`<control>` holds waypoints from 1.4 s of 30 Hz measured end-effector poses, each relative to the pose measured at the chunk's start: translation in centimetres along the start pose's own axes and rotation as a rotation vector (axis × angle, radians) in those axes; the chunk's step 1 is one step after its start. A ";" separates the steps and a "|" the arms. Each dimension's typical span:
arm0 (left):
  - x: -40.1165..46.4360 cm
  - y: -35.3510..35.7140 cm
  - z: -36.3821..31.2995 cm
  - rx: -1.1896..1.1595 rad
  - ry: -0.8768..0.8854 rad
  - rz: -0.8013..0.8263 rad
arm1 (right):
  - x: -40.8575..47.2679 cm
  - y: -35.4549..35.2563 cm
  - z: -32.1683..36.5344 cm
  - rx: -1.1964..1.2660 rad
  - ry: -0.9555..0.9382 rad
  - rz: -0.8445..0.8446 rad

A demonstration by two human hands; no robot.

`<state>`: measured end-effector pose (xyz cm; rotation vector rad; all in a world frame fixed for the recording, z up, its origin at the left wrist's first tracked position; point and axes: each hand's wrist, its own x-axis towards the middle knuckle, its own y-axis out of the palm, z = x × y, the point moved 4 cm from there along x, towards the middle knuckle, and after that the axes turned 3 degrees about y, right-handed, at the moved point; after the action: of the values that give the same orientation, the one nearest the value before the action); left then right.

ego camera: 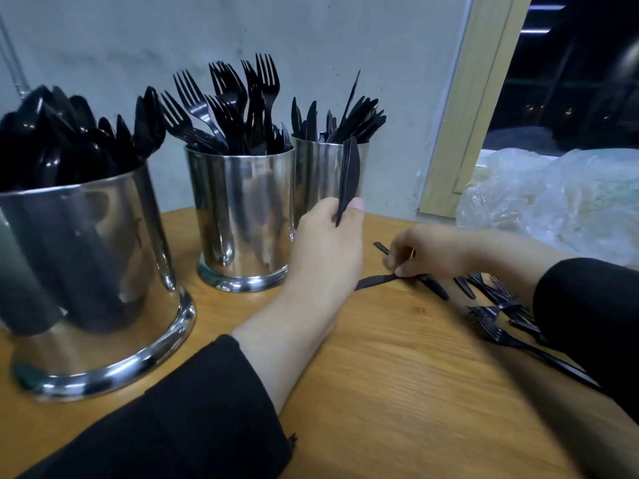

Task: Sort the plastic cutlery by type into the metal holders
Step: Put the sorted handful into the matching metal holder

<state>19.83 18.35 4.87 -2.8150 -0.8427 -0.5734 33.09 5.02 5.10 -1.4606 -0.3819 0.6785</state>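
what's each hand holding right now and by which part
The left hand holds a small stack of black knives by the handle ends, blades up. The right hand pinches one knife on the table at its handle.

The person wears a black top with long sleeves. The left sleeve [193,409] looks soft and thick, and its cuff stops at the wrist. The right sleeve [587,305] is black too. Both hands are bare, with short, plain nails.

No readable text — no labels, no numbers
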 end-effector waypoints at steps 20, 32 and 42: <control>-0.2 -0.4 -0.6 -0.107 -0.033 -0.017 | -2.6 -2.1 0.1 0.226 -0.055 -0.243; -1.4 1.2 0.5 -0.134 -0.122 0.154 | -7.1 -1.1 5.1 1.049 -0.142 -0.382; -1.4 1.7 1.6 -0.116 -0.191 0.199 | -4.7 1.5 -2.0 0.071 0.305 -0.346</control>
<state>20.20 16.69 2.79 -3.0497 -0.5632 -0.3382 30.44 0.47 4.21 -1.3605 -0.3570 0.1862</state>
